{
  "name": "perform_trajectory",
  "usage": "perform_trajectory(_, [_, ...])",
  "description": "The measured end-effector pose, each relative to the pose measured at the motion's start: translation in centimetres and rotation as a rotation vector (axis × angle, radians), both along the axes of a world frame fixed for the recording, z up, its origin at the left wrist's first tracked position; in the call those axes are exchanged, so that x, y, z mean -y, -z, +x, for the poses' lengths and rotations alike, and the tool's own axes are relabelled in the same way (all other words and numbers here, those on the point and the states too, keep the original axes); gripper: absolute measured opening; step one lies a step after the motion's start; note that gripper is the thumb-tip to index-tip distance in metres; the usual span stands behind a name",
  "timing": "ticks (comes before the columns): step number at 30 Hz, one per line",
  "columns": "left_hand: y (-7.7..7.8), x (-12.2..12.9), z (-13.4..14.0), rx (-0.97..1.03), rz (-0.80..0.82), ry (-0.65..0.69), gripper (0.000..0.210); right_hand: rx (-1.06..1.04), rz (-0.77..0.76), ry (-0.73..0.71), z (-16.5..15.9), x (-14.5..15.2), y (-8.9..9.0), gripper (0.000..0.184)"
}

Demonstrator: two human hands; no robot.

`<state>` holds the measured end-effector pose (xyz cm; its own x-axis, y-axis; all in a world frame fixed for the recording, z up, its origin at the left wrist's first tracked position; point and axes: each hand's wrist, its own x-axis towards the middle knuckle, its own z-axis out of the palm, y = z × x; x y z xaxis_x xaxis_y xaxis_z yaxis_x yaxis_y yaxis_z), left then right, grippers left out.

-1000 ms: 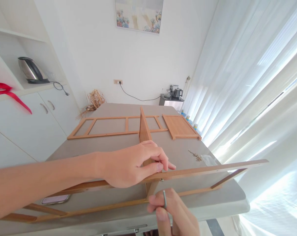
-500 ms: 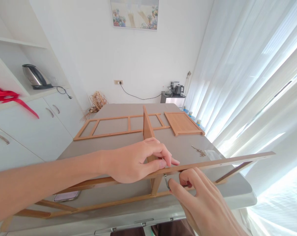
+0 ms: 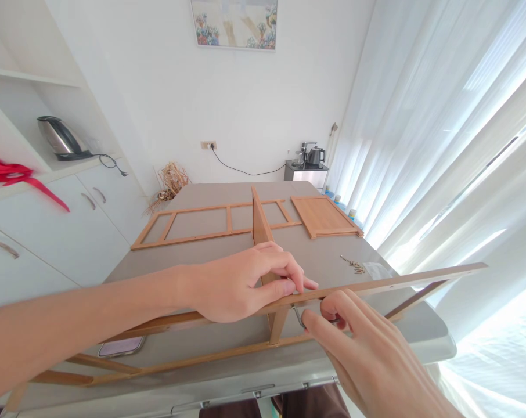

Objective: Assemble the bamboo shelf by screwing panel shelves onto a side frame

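A wooden frame (image 3: 371, 287) stands on its edge along the near side of the table, with an upright wooden panel (image 3: 260, 220) meeting it at right angles. My left hand (image 3: 245, 284) lies over the frame's top rail where the panel joins, its thumb and fingers closed around the wood. Just right of that joint, my right hand (image 3: 354, 337) pinches a bent metal hex key (image 3: 296, 316). The key's short end reaches the rail beside the joint; its tip is hidden there. My right fingers cover part of its long arm.
A flat ladder-like wooden frame (image 3: 193, 237) lies across the table (image 3: 211, 273). Slatted wooden panels (image 3: 326, 217) are stacked at the right, near a small pile of screws (image 3: 354, 265) and a plastic bag (image 3: 376, 270). A phone (image 3: 121, 346) rests behind the frame's lower left.
My right hand has shifted slightly right and up, turning the hex key a little. My left hand keeps its hold on the frame.
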<state>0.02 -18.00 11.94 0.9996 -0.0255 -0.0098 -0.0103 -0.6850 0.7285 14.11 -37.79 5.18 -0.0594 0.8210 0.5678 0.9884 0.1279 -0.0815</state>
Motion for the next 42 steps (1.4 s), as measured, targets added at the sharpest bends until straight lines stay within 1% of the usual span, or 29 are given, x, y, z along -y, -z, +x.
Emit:
perform_trajectory(3, [0.0, 0.1, 0.1, -0.003, 0.001, -0.01, 0.019, 0.019, 0.001, 0.004, 0.1, 0.0, -0.1, 0.03])
perform_trajectory(9, [0.2, -0.1, 0.0, 0.0, -0.012, -0.01, 0.019, 0.018, -0.05, 0.012, 0.0, 0.2, 0.0, 0.032])
perform_trajectory(18, [0.2, 0.1, 0.0, -0.002, -0.005, -0.011, 0.017, 0.029, 0.009, -0.012, 0.1, -0.3, -0.2, 0.026])
perform_trajectory(22, [0.1, 0.1, -0.1, 0.005, -0.016, -0.015, 0.017, 0.05, 0.018, 0.006, 0.0, -0.3, -0.2, 0.027])
perform_trajectory(25, [0.1, 0.0, -0.1, 0.008, -0.016, -0.019, 0.017, 0.066, -0.002, 0.023, 0.0, -0.1, -0.3, 0.029])
perform_trajectory(30, [0.0, 0.0, 0.0, 0.012, -0.012, -0.002, 0.018, 0.031, -0.006, 0.022, -0.2, 0.2, -0.3, 0.021])
perform_trajectory(32, [0.0, 0.0, 0.0, 0.01, -0.019, -0.015, 0.018, -0.064, -0.011, -0.007, -0.6, 0.0, 0.3, 0.019])
perform_trajectory(34, [0.1, 0.0, 0.0, 0.01, -0.025, -0.02, 0.018, -0.251, -0.012, -0.042, -1.3, -0.4, 1.2, 0.021])
perform_trajectory(36, [0.2, -0.1, 0.0, 0.014, -0.026, -0.021, 0.019, -0.544, -0.024, -0.059, -2.5, -0.9, 2.0, 0.023])
perform_trajectory(38, [0.3, 0.0, 0.0, 0.017, -0.023, -0.024, 0.018, -0.898, -0.06, -0.047, -3.9, -1.5, 2.5, 0.028])
perform_trajectory(40, [0.3, 0.0, 0.0, 0.021, -0.018, -0.034, 0.018, -1.234, -0.085, -0.027, -5.5, -2.0, 2.6, 0.038])
perform_trajectory(42, [0.3, -0.1, 0.0, 0.023, -0.004, -0.028, 0.018, -1.495, -0.074, -0.019, -6.7, -2.4, 2.5, 0.047])
